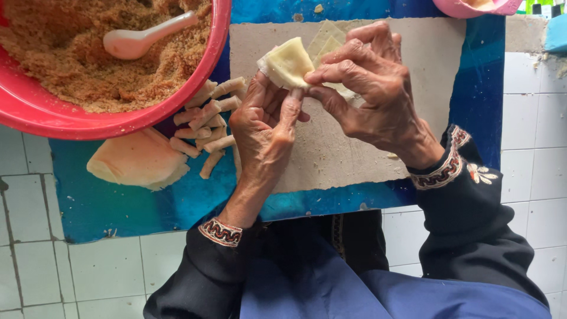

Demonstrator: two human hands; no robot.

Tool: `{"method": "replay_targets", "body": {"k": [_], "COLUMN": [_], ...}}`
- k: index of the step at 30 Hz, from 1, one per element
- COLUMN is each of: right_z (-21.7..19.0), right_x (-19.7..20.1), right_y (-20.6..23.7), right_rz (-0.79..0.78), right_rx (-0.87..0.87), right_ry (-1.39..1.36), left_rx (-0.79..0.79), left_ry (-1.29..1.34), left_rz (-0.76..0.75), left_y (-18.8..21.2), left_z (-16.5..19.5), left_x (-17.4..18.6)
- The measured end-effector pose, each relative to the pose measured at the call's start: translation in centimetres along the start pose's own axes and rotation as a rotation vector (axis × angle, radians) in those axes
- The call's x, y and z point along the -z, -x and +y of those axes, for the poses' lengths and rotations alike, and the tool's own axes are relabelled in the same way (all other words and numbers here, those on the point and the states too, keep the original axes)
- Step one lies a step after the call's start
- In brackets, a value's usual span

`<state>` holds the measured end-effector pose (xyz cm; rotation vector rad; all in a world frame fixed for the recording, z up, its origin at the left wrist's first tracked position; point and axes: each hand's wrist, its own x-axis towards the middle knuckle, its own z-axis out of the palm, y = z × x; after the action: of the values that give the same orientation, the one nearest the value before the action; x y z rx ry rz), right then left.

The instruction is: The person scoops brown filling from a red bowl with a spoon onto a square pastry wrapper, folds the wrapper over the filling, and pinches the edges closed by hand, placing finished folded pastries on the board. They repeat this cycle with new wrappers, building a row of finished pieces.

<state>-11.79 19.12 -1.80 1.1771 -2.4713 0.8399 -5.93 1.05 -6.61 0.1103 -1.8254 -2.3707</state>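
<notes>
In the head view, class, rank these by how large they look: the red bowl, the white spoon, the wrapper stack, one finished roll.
1. red bowl
2. wrapper stack
3. white spoon
4. finished roll

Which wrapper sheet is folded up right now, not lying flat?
The pale wrapper pinched between left hand and right hand; the spare sheets behind it and the stack lie flat.

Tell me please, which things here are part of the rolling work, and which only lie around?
In the work:
- left hand and right hand, both holding the folded wrapper
- grey board
- bowl of crumbly filling with white spoon
- finished rolls
- stack of wrappers

Lying around:
- pink container at the top edge
- blue mat
- white tiles
</notes>
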Motion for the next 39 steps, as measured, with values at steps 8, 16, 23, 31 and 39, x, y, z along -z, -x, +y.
{"method": "replay_targets", "body": {"k": [8,16,23,31,39], "right_z": [1.0,-0.1,0.8,3.6,4.3], "right_x": [-0.2,0.1,-0.4,3.4,1.9], "right_y": [0.1,-0.4,0.6,2.5,1.6], "right_rz": [-0.048,-0.053,-0.027,0.132,0.092], "right_rx": [-0.108,-0.227,-0.264,-0.323,0.113], "right_ry": [-0.278,-0.345,-0.377,-0.679,0.498], "left_rx": [-0.029,-0.018,-0.029,-0.041,-0.072], "left_ry": [-0.054,-0.060,-0.148,0.011,0.049], "left_rz": [0.008,0.053,0.090,0.107,0.163], "left_y": [0.0,0.0,0.1,0.2,0.0], "left_z": [-0.2,-0.3,0.1,0.4,-0.3], "left_x": [-0.1,-0.4,-0.4,0.2,0.2]}}
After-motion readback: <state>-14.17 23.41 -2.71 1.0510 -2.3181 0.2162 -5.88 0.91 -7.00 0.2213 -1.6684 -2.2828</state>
